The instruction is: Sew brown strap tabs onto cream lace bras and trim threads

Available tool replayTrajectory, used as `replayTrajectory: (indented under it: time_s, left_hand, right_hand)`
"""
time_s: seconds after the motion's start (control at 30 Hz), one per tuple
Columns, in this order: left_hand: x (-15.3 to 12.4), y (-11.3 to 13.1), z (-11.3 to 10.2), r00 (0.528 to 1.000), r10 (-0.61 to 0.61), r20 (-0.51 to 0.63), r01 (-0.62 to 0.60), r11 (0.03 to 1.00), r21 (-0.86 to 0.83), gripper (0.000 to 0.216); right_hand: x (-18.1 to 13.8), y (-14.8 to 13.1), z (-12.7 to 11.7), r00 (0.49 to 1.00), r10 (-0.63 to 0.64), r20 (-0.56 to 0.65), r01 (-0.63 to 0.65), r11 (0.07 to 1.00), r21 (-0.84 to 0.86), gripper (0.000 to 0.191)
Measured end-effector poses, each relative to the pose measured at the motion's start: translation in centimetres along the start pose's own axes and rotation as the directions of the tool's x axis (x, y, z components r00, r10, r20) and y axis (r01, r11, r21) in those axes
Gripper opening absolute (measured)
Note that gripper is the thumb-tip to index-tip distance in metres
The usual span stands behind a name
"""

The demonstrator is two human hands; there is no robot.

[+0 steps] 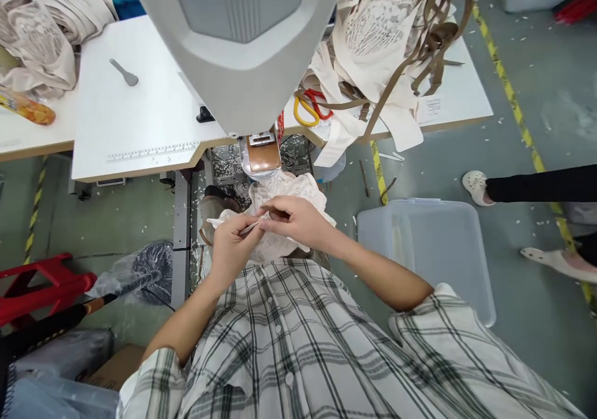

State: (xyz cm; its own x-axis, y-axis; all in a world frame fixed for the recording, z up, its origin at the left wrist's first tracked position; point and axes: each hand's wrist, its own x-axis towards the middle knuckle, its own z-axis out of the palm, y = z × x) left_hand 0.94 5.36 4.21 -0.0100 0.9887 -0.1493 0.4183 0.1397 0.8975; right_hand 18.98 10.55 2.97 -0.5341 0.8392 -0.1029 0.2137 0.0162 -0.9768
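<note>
Cream lace fabric (298,189) lies bunched over my lap, just below the brown-topped arm (263,156) of a sewing machine (242,64). My left hand (233,242) pinches an edge of it between thumb and fingers. Close against it, my right hand (293,219) has its fingers bent together on the same piece, the fingertips of both hands almost meeting. A brown strip shows beside the right fingers, partly hidden by them. What exactly lies between the fingertips is too small to make out.
Scissors (308,108) with yellow and red handles rest by the machine, beside piled cream pieces (377,33) and brown straps (438,33). A grey tool (124,72) lies on the white table (140,120). A translucent bin (443,239) stands right; another person's shoe (476,187) is beyond.
</note>
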Motion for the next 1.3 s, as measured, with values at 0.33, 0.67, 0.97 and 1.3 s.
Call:
replayTrajectory:
  time_s: [0.33, 0.67, 0.97, 1.3]
  left_hand:
    - [0.0, -1.6, 0.5, 0.926, -0.289, 0.244, 0.358, 0.877, -0.319, 0.03]
    - [0.6, -1.1, 0.9, 0.95, -0.246, 0.193, 0.291, 0.922, -0.256, 0.033]
    - [0.5, -1.8, 0.9, 0.921, -0.308, 0.237, 0.376, 0.861, -0.343, 0.033]
    - [0.9, -1.0, 0.3, 0.937, -0.257, 0.234, 0.308, 0.927, -0.213, 0.033]
  right_hand:
    - [1.6, 2.0, -2.1, 0.96, 0.172, -0.219, -0.112, 0.958, 0.264, 0.041]
    - [-0.3, 1.3, -1.0, 0.989, 0.129, 0.075, -0.143, 0.965, 0.219, 0.027]
    - [0.7, 3.5, -0.9, 0.952, 0.302, 0.048, -0.287, 0.83, 0.478, 0.045]
    - [-0.5, 1.1, -3.5, 0.994, 0.068, 0.082, -0.049, 0.977, -0.208, 0.025]
